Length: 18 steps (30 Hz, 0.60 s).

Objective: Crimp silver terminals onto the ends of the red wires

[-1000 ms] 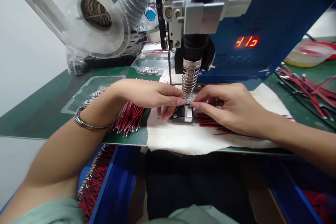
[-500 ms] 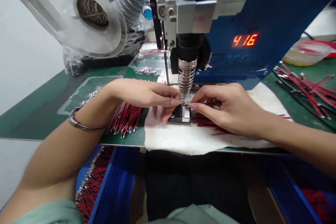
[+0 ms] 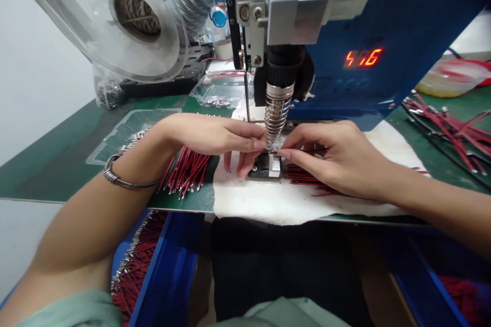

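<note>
My left hand (image 3: pixel 226 135) comes in from the left, thumb and finger pinched beside the tip of a soldering iron with a coiled spring (image 3: pixel 279 107). What it pinches is too small to make out. Opposite it, my right hand (image 3: pixel 337 156) pinches a thin red wire (image 3: pixel 279 152) whose end lies at the tip. Directly below is a small black fixture (image 3: pixel 261 169) with a pale metal block. More red and black wires (image 3: pixel 301 174) lie under my right hand on a white cloth (image 3: pixel 253 199).
A bundle of red wires (image 3: pixel 186 176) lies left on the green table (image 3: pixel 49 163). Clear trays (image 3: pixel 103 145) hold small metal parts. The blue machine (image 3: pixel 345 97) with a lit display stands behind, a clear spool (image 3: pixel 88 25) upper left. Blue bins (image 3: pixel 171 265) of wires sit below the table edge.
The camera view has shifted slightly, so the machine appears a little farther right. Both hands keep their pinched positions at the iron's tip.
</note>
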Tool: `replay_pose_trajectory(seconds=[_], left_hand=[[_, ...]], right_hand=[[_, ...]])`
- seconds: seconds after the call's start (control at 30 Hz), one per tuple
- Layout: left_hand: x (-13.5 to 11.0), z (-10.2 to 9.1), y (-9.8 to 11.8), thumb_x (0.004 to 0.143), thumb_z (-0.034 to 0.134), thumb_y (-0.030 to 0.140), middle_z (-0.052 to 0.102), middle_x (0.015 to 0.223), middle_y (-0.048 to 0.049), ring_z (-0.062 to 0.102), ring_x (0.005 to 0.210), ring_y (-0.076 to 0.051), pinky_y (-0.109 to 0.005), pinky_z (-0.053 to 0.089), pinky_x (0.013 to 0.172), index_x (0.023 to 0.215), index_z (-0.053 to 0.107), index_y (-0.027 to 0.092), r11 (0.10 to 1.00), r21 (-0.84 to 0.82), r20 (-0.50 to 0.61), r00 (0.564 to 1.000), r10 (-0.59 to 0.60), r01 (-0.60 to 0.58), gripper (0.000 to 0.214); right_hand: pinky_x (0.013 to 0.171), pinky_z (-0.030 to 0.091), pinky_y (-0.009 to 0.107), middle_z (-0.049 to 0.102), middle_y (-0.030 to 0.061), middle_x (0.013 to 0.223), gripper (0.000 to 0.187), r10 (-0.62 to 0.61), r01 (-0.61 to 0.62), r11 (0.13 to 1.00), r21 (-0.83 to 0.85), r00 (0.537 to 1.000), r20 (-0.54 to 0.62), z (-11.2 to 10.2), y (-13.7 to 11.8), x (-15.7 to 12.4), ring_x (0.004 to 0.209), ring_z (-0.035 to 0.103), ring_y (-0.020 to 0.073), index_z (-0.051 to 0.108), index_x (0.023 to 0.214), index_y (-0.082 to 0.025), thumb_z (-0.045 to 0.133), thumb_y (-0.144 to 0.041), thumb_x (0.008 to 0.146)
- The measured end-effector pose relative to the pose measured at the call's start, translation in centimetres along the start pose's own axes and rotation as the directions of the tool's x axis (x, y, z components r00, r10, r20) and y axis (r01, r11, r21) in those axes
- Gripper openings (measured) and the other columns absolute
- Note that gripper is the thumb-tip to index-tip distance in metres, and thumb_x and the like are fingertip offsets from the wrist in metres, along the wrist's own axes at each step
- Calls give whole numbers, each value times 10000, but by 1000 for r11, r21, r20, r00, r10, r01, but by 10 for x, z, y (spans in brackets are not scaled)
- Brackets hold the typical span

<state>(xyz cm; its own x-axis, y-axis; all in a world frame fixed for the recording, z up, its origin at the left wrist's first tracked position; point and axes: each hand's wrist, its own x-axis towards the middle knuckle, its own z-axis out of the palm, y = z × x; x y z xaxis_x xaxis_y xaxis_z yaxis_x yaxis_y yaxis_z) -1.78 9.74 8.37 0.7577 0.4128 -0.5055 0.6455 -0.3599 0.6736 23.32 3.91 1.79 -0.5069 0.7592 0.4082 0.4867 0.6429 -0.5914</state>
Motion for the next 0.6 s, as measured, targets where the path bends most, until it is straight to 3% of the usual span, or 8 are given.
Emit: replay_pose_trajectory(seconds=[0.23,0.4,0.6], left_hand=[[0,1,1,1147,476,465,798,909,-88,737,878,-220,-285,588,828,1007,698,176,997,-67,-14,999,-39,38,390],[1,1,1,1122,531,474,808,892,-79,744,863,-226,-290,587,827,1119,706,180,998,-56,-4,999,-43,43,342],[2,1,1,1112,561,451,790,870,-96,732,856,-230,-295,585,795,938,676,180,996,-79,14,999,-29,30,342]], right_hand=[[650,488,336,775,-5,737,169,8,-8,1000,22,1000,3,0,1,0,571,634,177,754,888,-243,687,-330,1016],[640,487,339,787,-6,758,165,11,-11,1000,26,1000,1,0,0,0,591,648,182,754,880,-250,694,-327,1012],[653,490,335,773,-6,747,170,-1,1,1000,10,1000,4,-1,0,-1,589,638,176,743,869,-245,687,-306,1017]])
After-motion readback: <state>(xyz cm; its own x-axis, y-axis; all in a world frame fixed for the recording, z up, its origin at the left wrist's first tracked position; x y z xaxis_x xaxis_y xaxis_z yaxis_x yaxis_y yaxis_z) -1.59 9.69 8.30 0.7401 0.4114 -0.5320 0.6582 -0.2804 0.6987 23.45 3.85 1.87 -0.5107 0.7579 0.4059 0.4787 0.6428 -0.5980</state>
